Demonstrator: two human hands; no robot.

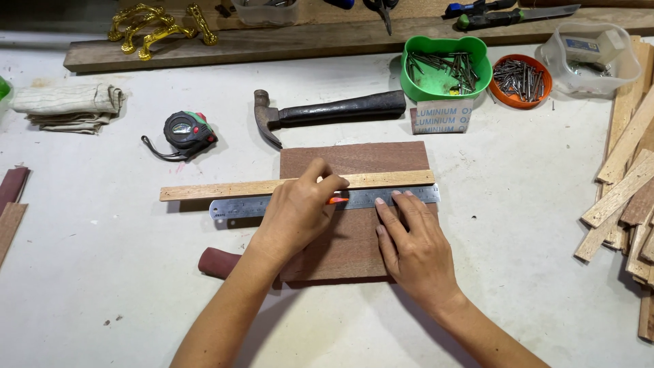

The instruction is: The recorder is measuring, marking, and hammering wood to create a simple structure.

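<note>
Broad pale worktable (pixel 102 286), bare toward the near edge and lower left; reddish-brown rectangular wooden board (pixel 354 252) lying flat at centre, near edge free; long pale wooden strip (pixel 218 189) across its upper part, overhanging left; steel ruler (pixel 235 208) just below, parallel; right hand (pixel 419 249) flat, fingers spread, pressing ruler and board; left hand (pixel 296 211) pinched shut on a small orange marking tool (pixel 336 200) at the ruler's edge; behind, dark-handled claw hammer (pixel 327 112), green bowl of nails (pixel 446 68), tape measure (pixel 187 133); wooden offcuts (pixel 630 191) crowding the right.
</note>
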